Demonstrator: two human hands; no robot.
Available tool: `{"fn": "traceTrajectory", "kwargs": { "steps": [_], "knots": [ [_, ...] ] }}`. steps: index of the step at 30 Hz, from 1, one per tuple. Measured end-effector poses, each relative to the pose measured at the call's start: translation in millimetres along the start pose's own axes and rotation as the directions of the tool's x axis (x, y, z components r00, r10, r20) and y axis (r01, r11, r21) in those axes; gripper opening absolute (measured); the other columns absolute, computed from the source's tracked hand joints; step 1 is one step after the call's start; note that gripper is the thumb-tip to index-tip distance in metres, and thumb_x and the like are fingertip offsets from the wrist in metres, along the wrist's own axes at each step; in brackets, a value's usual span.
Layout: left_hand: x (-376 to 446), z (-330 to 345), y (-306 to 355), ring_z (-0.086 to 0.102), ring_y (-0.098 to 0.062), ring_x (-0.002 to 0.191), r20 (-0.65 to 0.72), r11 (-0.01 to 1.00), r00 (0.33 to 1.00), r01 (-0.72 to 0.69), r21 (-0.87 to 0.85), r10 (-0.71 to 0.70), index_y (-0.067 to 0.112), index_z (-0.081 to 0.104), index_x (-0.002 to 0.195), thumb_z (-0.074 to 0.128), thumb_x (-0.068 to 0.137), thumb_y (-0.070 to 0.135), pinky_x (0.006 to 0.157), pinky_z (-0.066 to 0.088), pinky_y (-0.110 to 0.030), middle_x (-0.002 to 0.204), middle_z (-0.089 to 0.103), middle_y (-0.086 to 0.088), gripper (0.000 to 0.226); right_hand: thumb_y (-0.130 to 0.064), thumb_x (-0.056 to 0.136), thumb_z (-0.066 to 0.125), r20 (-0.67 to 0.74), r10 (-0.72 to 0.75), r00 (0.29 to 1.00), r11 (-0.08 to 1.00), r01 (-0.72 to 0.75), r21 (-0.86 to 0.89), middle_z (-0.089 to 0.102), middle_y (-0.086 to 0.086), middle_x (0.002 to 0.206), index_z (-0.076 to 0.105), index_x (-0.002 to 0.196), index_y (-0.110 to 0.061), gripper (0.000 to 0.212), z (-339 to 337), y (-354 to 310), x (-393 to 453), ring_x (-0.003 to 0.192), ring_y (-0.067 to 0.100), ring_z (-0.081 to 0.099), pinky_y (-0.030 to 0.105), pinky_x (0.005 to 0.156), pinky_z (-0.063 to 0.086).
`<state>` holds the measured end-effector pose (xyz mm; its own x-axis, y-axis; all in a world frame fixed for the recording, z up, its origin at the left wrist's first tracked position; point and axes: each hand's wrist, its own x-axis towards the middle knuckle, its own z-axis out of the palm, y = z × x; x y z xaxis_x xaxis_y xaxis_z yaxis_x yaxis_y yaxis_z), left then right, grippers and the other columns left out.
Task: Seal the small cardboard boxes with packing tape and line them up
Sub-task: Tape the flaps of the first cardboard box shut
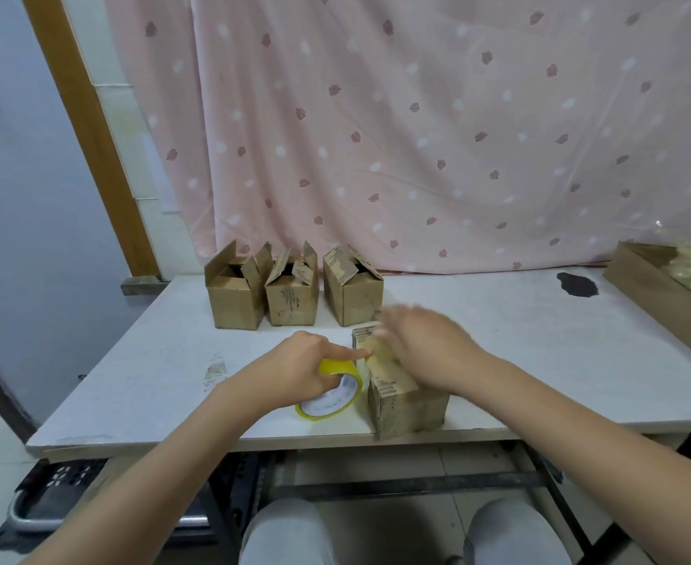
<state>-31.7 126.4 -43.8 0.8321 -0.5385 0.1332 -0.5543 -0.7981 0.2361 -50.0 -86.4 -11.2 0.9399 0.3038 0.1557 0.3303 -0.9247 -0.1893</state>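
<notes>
Seen from the head camera, a person seated at a white surface [499,320] tapes a small brown cardboard box [407,397] lying near its front edge. The left hand [301,367] curls around a yellow roll of packing tape [331,391], forefinger stretched towards the box top. The right hand [425,344], blurred in motion, lies flat across the box, fingers extended, apparently smoothing a tape strip [380,352] along the seam; its grip is loose and wide, holding nothing. At the back of the surface three more small brown cardboard boxes [293,295] stand in a row with their flaps up, apparently unsealed. By this showing the job is barely begun: one box is being sealed, three wait. A patterned pink curtain [417,136] hangs behind.
</notes>
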Motion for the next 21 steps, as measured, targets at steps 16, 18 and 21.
{"fn": "traceTrajectory", "kwargs": {
  "steps": [16, 18, 21],
  "knots": [
    [-3.3, -1.1, 14.3, 0.045, -0.015, 0.053, 0.003, 0.998, 0.999, 0.054, -0.013, -0.054, 0.046, 0.041, 0.125, 0.065, 0.085, 0.028, 0.049, 0.033, -0.028, 0.053, 0.043, -0.001, 0.050, -0.057, 0.099, 0.035, 0.291, 0.261, 0.920, 0.963, -0.267, -0.019, 0.041, 0.023, 0.145, 0.047, 0.137, -0.008, 0.063, 2.4, -21.4, 4.2, 0.124, 0.034, 0.049, 0.041, 0.101, 0.043],
    [-1.9, -0.5, 16.3, 0.045, -0.019, 0.056, 0.007, 0.998, 0.998, 0.069, -0.007, -0.069, 0.041, 0.037, 0.125, 0.068, 0.083, 0.026, 0.049, 0.033, -0.032, 0.055, 0.043, -0.003, 0.054, -0.056, 0.101, 0.032, 0.415, 0.245, 0.876, 0.969, -0.219, -0.110, 0.053, 0.013, 0.133, 0.049, 0.137, -0.009, 0.062, -10.8, -39.4, 13.4, 0.121, 0.032, 0.050, 0.044, 0.106, 0.039],
    [-1.3, -2.3, 16.6, 0.047, -0.020, 0.058, 0.021, 0.994, 0.994, 0.110, -0.025, -0.109, 0.037, 0.035, 0.123, 0.071, 0.081, 0.025, 0.051, 0.035, -0.034, 0.059, 0.047, -0.004, 0.056, -0.053, 0.101, 0.037, 0.477, 0.271, 0.836, 0.962, -0.217, -0.165, 0.055, 0.014, 0.123, 0.051, 0.135, -0.009, 0.057, -17.5, -47.1, 21.5, 0.118, 0.032, 0.052, 0.042, 0.104, 0.042]
  ]
}}
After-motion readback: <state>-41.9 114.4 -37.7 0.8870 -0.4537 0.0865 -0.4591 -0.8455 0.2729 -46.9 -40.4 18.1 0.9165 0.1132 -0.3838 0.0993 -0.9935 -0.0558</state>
